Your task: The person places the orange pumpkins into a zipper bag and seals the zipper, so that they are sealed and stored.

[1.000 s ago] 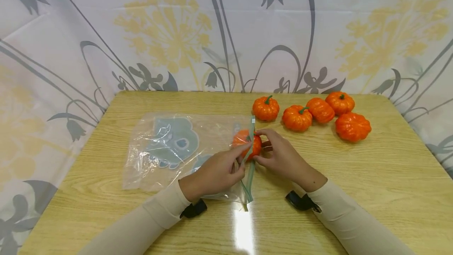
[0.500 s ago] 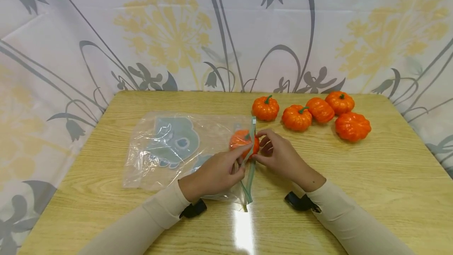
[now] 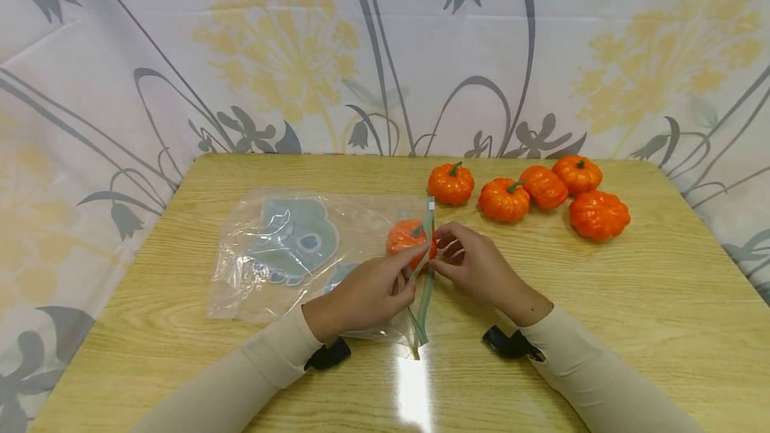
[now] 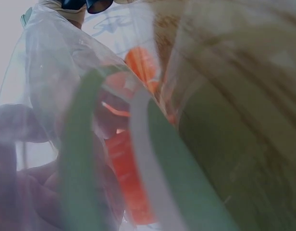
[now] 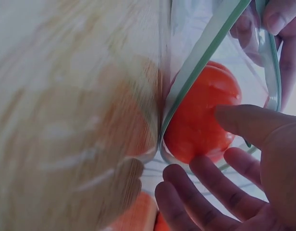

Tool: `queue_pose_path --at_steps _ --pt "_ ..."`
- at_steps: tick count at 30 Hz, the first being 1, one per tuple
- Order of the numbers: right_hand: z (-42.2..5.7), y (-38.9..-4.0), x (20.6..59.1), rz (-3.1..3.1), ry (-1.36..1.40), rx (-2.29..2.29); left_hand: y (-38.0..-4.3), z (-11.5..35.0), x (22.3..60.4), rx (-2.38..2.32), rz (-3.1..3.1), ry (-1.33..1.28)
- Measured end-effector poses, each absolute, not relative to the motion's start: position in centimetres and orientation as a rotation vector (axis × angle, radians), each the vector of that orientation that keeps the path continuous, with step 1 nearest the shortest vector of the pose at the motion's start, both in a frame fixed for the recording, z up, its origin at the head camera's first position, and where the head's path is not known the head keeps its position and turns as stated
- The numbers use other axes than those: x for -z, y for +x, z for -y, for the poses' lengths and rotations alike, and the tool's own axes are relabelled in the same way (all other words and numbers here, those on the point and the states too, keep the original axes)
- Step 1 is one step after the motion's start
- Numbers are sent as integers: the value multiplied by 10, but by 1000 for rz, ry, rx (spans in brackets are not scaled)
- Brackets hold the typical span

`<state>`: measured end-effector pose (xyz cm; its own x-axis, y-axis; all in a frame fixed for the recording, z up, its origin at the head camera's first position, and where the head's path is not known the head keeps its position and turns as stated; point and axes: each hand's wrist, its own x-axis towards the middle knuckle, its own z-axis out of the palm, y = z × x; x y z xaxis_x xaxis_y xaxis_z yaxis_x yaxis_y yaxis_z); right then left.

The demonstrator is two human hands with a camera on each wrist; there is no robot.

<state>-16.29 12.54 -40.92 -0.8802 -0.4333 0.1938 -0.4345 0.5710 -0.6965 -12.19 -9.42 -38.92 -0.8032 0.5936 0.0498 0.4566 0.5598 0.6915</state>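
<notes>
A small orange toy pumpkin (image 3: pixel 404 237) lies just inside the mouth of a clear zip bag (image 3: pixel 361 219) with a green zip edge and a pale green cartoon print. My left hand (image 3: pixel 367 293) pinches the upper layer of the mouth between thumb and fingers, holding it apart from the lower layer. At the opening, my right hand (image 3: pixel 484 269) reaches toward the pumpkin. In the right wrist view, its thumb and a fingertip touch the pumpkin (image 5: pixel 201 115), the fingers spread and loosely extended. The left wrist view shows the bag's green strip (image 4: pixel 78 144) close up and blurred.
A lone pumpkin (image 3: pixel 451 184) stands behind the bag mouth. Farther right are several more pumpkins (image 3: pixel 504 200) in a group. All rest on a light wood table (image 3: pixel 601 306), with a flower-patterned cloth (image 3: pixel 385 52) hanging behind its far edge.
The pumpkin has slid a little left, deeper into the bag. My right fingers have loosened around it and stay near the mouth. My left hand has hardly moved.
</notes>
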Motion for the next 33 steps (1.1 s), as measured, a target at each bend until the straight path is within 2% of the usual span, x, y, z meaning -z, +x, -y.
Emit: queue_pose_path --at_steps 33 --pt "-129 -161 405 2802 898 -1168 -123 95 391 -1016 -2627 860"
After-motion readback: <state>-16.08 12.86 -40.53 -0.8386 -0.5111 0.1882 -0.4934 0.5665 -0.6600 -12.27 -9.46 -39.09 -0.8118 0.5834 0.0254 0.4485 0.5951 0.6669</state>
